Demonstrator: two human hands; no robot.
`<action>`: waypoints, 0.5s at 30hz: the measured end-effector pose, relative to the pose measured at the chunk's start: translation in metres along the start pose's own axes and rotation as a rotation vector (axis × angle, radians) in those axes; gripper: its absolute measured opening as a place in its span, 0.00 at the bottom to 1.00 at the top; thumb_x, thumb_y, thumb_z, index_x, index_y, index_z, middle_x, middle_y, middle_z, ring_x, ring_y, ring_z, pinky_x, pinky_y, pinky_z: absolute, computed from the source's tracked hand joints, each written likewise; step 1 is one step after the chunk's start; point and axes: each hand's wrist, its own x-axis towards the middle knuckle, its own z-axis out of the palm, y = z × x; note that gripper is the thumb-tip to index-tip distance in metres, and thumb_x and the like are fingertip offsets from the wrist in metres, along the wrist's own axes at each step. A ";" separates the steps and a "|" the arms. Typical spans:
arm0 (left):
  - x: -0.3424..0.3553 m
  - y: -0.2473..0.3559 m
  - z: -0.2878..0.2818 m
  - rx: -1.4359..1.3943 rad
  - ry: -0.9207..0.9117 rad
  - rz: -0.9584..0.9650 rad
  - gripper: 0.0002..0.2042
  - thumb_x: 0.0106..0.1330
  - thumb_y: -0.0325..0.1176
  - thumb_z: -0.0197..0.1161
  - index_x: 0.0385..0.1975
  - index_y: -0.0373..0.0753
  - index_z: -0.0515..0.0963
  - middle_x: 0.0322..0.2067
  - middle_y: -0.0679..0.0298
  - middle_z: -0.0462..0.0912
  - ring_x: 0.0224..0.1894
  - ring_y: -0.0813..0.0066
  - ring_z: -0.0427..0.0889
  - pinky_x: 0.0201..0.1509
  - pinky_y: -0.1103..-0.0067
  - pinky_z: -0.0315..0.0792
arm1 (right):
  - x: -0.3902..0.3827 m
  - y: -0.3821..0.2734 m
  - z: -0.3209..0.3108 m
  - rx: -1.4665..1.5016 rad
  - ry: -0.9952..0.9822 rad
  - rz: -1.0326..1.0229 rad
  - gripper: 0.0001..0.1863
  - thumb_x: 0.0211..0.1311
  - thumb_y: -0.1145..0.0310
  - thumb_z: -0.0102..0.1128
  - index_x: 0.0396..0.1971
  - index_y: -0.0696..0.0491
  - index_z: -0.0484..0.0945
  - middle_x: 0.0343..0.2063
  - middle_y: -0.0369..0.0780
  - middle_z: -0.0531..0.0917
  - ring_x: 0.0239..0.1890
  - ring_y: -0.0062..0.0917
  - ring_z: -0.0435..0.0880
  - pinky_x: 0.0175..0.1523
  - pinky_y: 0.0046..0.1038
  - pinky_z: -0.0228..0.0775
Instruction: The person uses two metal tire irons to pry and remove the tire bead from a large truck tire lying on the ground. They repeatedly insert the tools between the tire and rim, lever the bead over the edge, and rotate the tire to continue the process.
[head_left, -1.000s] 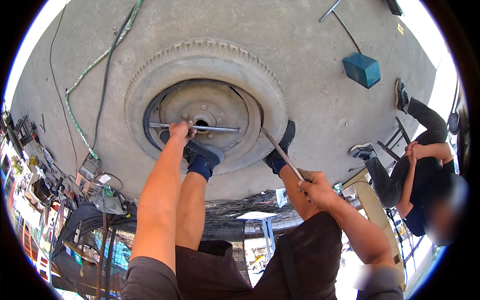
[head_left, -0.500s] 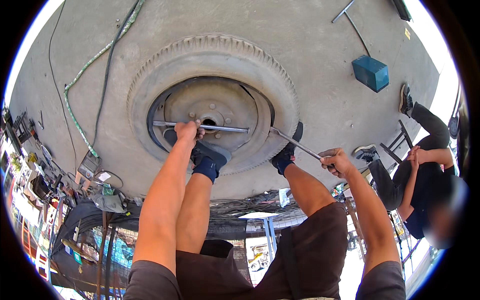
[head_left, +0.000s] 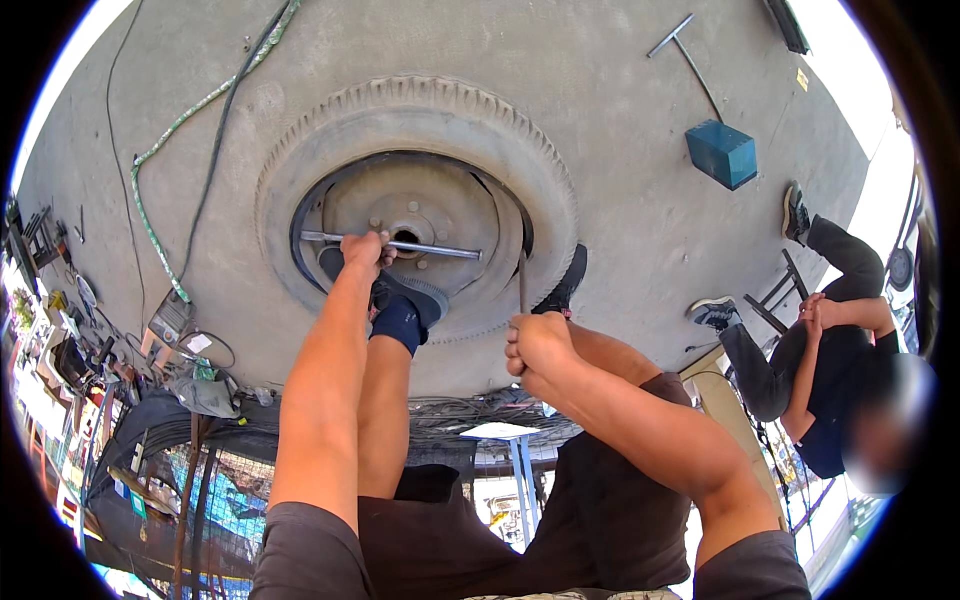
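Observation:
A large worn tyre [head_left: 400, 125] lies flat on the concrete around a dusty steel wheel rim [head_left: 440, 195] with a centre hole. My left hand [head_left: 366, 252] is closed on a straight metal bar [head_left: 440, 249], which lies across the rim near that hole. My right hand [head_left: 540, 343] is wrapped round a tyre lever [head_left: 523, 285]; its far end meets the gap between tyre and rim at the right. My left shoe [head_left: 418, 298] presses on the near part of the wheel. Against the tyre's right side rests my right shoe [head_left: 566, 284].
A blue block with a T-shaped metal handle [head_left: 721, 155] lies at the far right. A person [head_left: 825, 350] sits at the right, hands together, beside a metal stool frame [head_left: 778, 297]. Green-wrapped hose [head_left: 150, 153] and dark cables run along the left to a small box [head_left: 170, 318].
My right hand has swung the tyre lever left and toward me, from slanting right to nearly straight up the picture. My left hand and its bar have barely moved.

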 end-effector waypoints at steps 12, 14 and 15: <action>0.004 0.010 0.016 0.056 0.038 -0.030 0.06 0.59 0.22 0.59 0.24 0.27 0.72 0.18 0.55 0.75 0.15 0.69 0.75 0.12 0.78 0.64 | 0.031 0.056 0.083 0.030 0.002 -0.139 0.11 0.63 0.75 0.42 0.22 0.66 0.67 0.15 0.43 0.71 0.12 0.26 0.70 0.11 0.28 0.63; 0.008 0.015 0.018 0.071 0.048 -0.025 0.06 0.60 0.23 0.59 0.25 0.27 0.73 0.19 0.56 0.76 0.16 0.71 0.74 0.13 0.80 0.64 | 0.038 0.057 0.099 0.036 0.009 -0.200 0.13 0.59 0.79 0.45 0.15 0.66 0.67 0.11 0.44 0.71 0.10 0.29 0.73 0.11 0.30 0.65; 0.002 0.016 0.024 0.078 0.043 -0.030 0.06 0.60 0.24 0.59 0.25 0.27 0.73 0.19 0.56 0.76 0.16 0.71 0.74 0.14 0.81 0.64 | 0.041 0.062 0.103 0.041 0.027 -0.229 0.14 0.57 0.81 0.47 0.12 0.67 0.67 0.10 0.44 0.72 0.09 0.30 0.74 0.11 0.31 0.66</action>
